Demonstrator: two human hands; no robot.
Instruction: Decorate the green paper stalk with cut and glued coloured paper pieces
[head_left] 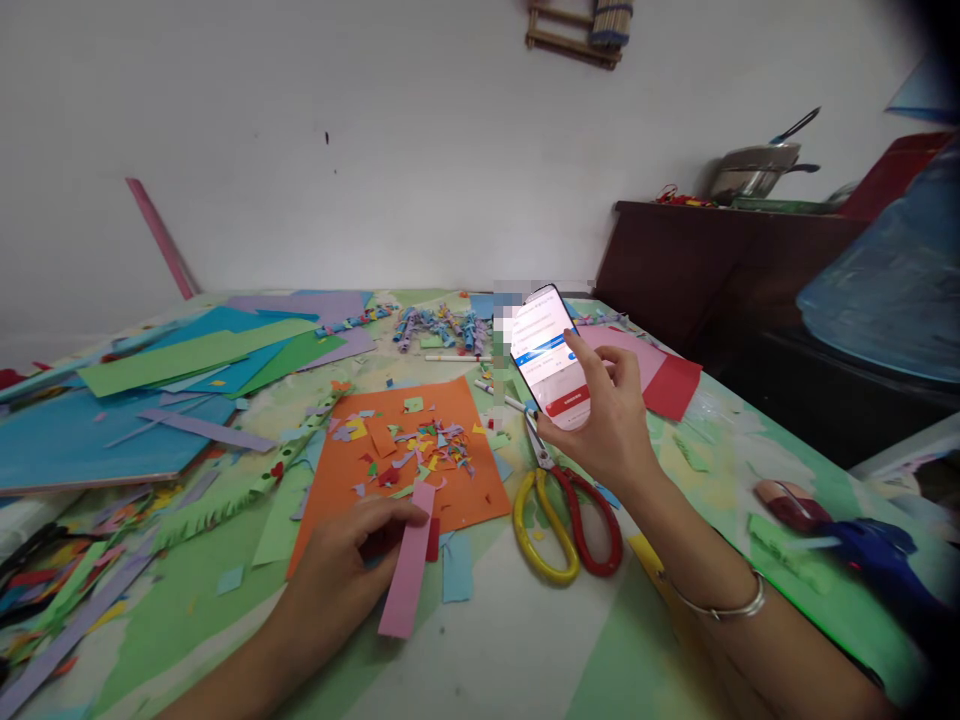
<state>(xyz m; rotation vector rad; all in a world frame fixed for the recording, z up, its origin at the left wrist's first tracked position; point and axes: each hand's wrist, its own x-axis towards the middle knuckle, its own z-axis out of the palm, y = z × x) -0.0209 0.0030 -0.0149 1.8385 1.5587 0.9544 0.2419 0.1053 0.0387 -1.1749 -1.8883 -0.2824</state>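
Note:
My left hand (pixel 352 550) is closed on a pink paper strip (pixel 409 570), pinched between thumb and fingers above the near edge of an orange paper sheet (pixel 315 500). Small coloured paper scraps (pixel 442 445) lie scattered over that sheet. At the right, my right hand (pixel 611 405) is at a lit phone (pixel 547 355) that stands tilted; the index finger touches its right side and the thumb is at its lower edge. The other fingers are curled. Just below that hand lie scissors (pixel 555 520) with one yellow and one red handle.
Coloured paper sheets (pixel 202 355) are piled at the left, with strips and a fringed green strip (pixel 225 510) nearby. Rolled paper pieces (pixel 442 328) and markers (pixel 457 358) lie at the back. A pink and red sheet (pixel 671 388), a blue tool (pixel 874 560) and a dark cabinet (pixel 720 250) are rightward.

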